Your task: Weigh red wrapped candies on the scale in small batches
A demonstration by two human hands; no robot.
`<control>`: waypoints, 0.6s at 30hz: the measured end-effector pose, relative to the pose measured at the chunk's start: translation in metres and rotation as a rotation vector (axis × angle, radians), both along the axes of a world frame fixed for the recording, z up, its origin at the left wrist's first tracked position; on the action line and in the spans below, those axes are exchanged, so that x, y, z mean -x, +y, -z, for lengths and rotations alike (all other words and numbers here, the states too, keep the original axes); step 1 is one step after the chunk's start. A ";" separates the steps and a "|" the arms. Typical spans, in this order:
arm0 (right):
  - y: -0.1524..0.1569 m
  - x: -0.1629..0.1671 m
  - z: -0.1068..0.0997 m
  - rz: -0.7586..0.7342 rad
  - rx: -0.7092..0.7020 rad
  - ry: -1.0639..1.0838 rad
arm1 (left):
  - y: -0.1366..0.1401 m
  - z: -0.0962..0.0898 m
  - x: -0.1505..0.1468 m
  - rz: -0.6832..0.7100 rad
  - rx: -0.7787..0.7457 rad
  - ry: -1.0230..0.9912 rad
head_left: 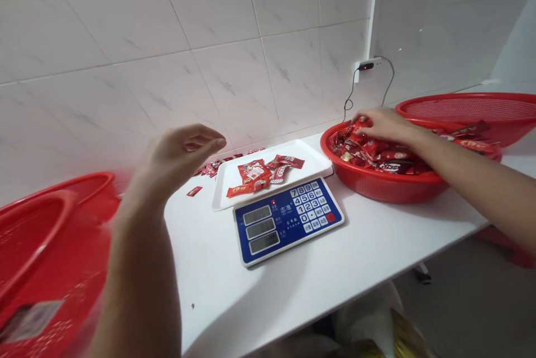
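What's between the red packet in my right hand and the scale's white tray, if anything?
The rim of the red basket and the edge of the white tray lie between the red packet in your right hand and the tray's surface. Nothing else visible blocks it; your left hand is by the tray's left side.

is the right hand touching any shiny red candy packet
Touching: the head view shows the right hand pinching a shiny red candy packet over the round red plastic basket.

Red candy packets (391, 154), some white-lettered, match the red plastic basket (383, 189); the digital scale (288, 224) pairs a white weighing pan (228, 179) with a blue panel (295, 235), white keys (307, 205) and one red key (330, 217); pale wall tiles (167, 95) show grey veining.
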State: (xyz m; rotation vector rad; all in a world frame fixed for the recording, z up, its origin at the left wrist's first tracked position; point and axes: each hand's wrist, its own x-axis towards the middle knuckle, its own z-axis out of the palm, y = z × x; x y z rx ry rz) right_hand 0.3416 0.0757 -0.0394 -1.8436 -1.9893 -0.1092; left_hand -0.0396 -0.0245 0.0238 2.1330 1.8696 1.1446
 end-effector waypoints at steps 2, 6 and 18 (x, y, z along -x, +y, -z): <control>-0.002 0.000 -0.003 0.065 -0.140 0.103 | -0.002 0.000 -0.001 0.033 -0.072 -0.028; -0.003 0.001 -0.005 0.099 -0.292 0.280 | -0.005 -0.002 -0.003 0.059 -0.127 -0.053; -0.013 0.020 -0.005 0.111 0.167 0.462 | -0.012 -0.007 -0.011 0.030 -0.069 0.009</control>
